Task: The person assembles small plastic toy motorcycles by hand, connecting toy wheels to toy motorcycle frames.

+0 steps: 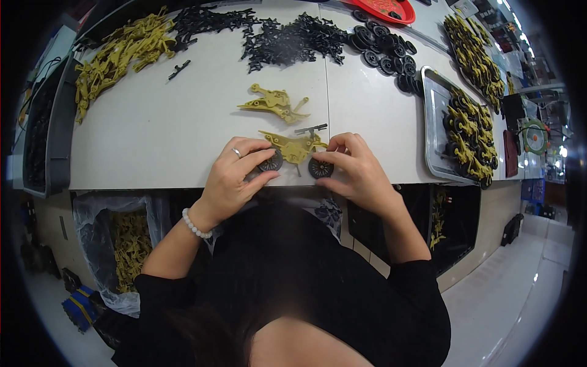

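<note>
A yellow toy motorcycle body half (pixel 292 148) lies on the white table in front of me, with a black handlebar piece (pixel 312 129) at its upper right. My left hand (pixel 239 168) pinches a black spoked toy wheel (pixel 270 161) at the body's left end. At the right end, my right hand (pixel 353 168) has thumb and fingers closed around the edge of another black wheel (pixel 320 167). Just beyond lies a second yellow body half (pixel 274 103), apart from both hands. Whether the wheels are seated in the body, I cannot tell.
Yellow body parts (pixel 125 52) and black small parts (pixel 293 40) are heaped at the back, beside loose black wheels (pixel 382 49). A metal tray (pixel 435 122) with assembled toys stands right. A grey bin (pixel 58 122) is left; a plastic-lined box (pixel 92 226) sits below the table edge.
</note>
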The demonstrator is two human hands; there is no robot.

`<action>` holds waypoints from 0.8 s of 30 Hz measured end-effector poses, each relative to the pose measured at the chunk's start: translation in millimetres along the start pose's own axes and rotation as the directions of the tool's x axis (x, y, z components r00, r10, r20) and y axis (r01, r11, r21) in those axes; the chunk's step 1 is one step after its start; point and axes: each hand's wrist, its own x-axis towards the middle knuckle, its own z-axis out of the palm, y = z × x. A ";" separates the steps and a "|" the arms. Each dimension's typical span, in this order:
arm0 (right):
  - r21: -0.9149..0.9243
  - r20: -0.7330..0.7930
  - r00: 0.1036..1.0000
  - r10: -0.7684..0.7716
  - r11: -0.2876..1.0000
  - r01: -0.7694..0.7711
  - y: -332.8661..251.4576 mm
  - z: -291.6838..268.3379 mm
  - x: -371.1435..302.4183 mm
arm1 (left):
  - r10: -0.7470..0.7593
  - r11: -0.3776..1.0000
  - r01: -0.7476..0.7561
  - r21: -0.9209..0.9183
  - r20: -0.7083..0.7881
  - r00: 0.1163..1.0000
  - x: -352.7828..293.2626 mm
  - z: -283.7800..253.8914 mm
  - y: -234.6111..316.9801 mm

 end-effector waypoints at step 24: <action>0.481 -0.020 0.972 0.233 0.855 -0.195 35.8 -25.6 68.9 | -0.051 0.999 0.051 -0.010 -0.047 0.998 -10.9 -3.6 -7.7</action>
